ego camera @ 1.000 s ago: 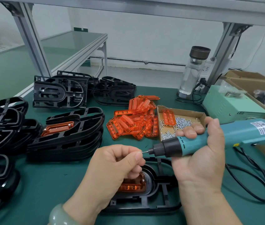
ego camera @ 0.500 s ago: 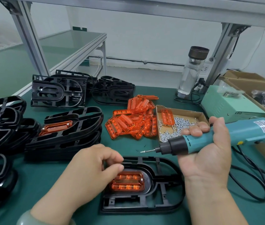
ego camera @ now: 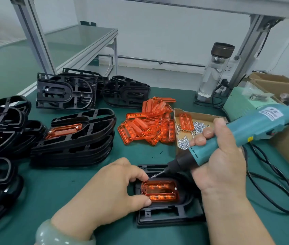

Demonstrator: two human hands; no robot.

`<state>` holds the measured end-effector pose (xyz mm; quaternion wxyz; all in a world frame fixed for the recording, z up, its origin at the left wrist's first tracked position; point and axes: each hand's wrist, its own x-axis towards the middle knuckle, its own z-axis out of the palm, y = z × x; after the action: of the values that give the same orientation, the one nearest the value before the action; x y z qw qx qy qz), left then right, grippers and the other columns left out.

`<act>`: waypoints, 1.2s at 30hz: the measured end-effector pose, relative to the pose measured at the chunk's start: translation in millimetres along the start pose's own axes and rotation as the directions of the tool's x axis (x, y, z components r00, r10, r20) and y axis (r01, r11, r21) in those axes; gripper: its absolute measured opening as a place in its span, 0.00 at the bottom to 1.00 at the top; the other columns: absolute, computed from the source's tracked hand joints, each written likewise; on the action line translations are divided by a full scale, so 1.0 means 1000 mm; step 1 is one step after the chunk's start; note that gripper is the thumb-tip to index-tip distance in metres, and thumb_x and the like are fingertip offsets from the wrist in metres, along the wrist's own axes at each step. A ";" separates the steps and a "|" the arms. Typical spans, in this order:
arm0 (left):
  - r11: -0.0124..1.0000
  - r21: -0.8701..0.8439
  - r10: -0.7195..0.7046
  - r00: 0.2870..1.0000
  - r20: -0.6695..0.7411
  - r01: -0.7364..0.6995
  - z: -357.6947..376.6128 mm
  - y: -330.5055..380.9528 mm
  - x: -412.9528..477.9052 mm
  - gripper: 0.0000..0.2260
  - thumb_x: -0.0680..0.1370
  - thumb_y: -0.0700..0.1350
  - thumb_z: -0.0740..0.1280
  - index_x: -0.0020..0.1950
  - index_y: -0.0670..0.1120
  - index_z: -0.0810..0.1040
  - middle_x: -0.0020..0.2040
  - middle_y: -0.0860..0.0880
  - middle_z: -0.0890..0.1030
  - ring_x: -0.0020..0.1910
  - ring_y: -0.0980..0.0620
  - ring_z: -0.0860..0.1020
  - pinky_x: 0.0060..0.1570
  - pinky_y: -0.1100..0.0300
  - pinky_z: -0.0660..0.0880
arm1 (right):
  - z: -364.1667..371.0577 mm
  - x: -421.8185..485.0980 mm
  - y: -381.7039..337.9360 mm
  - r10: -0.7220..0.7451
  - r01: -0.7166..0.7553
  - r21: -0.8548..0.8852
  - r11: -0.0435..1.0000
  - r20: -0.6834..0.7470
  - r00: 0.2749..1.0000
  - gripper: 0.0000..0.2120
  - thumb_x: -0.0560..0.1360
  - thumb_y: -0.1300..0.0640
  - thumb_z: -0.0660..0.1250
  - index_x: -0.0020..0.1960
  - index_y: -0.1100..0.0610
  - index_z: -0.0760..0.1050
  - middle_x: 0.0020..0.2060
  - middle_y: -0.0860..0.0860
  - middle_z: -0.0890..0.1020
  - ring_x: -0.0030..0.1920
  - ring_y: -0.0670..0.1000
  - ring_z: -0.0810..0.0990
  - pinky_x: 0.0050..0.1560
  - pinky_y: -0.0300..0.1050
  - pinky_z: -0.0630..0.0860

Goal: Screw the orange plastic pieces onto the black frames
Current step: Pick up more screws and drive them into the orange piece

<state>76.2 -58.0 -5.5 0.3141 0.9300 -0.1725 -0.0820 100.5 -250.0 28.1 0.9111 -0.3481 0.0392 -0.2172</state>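
Counter (ego camera: 66, 190) under green mat, white wall (ego camera: 175, 32) behind, aluminium posts (ego camera: 34, 38) either side. Far left I see stacked black frames (ego camera: 80, 147). My left hand (ego camera: 115, 190) pinches the left end of the orange piece (ego camera: 159, 190) between thumb and forefinger; that piece sits in the black frame (ego camera: 168, 218) at near centre. Loose orange pieces (ego camera: 147, 124) are heaped behind, screw tray (ego camera: 200, 115) just beside them. Right hand (ego camera: 218, 165) wraps the teal screwdriver (ego camera: 256, 126), fingers fully curled. Glass bottle (ego camera: 210, 80) at right rear. Half a second back the driver sat level, clear of the frame; now it tilts down, bit tip at the piece's upper edge.
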 end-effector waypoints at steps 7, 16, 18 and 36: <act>0.999 -0.050 0.004 1.000 0.029 -0.003 0.001 0.003 0.001 0.19 0.66 0.61 0.74 0.55 0.68 0.76 0.46 0.60 0.71 0.47 0.63 0.71 0.51 0.66 0.69 | 0.002 -0.007 0.007 0.027 -0.018 -0.085 0.996 0.112 0.993 0.06 0.71 0.55 0.70 0.42 0.52 0.72 0.28 0.47 0.72 0.26 0.45 0.71 0.30 0.37 0.71; 0.999 -0.036 -0.007 1.000 0.017 0.008 0.004 0.002 0.002 0.19 0.65 0.62 0.73 0.55 0.66 0.77 0.46 0.61 0.71 0.46 0.64 0.70 0.51 0.66 0.69 | 0.003 -0.008 0.009 0.017 0.007 -0.165 0.986 0.142 0.990 0.05 0.71 0.56 0.67 0.38 0.50 0.75 0.28 0.48 0.72 0.25 0.46 0.71 0.29 0.39 0.70; 0.999 -0.033 -0.007 1.000 0.017 0.008 0.004 0.002 0.002 0.19 0.65 0.62 0.73 0.55 0.66 0.77 0.46 0.61 0.71 0.46 0.64 0.70 0.50 0.66 0.69 | 0.002 -0.008 0.009 0.016 0.009 -0.174 0.985 0.141 0.990 0.04 0.72 0.57 0.67 0.39 0.51 0.74 0.28 0.48 0.72 0.25 0.46 0.71 0.29 0.39 0.70; 0.999 -0.037 -0.008 1.000 0.011 0.009 0.004 0.001 0.002 0.19 0.65 0.62 0.74 0.54 0.66 0.77 0.46 0.60 0.71 0.46 0.64 0.70 0.50 0.65 0.70 | 0.005 -0.011 0.011 -0.007 0.049 -0.217 0.975 0.192 0.981 0.04 0.72 0.59 0.66 0.41 0.51 0.75 0.28 0.49 0.72 0.25 0.47 0.71 0.30 0.39 0.70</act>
<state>76.5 -62.1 -8.3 0.3299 0.9243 -0.1687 -0.0913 96.0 -235.4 23.6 0.8633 -0.4667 -0.0290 -0.1901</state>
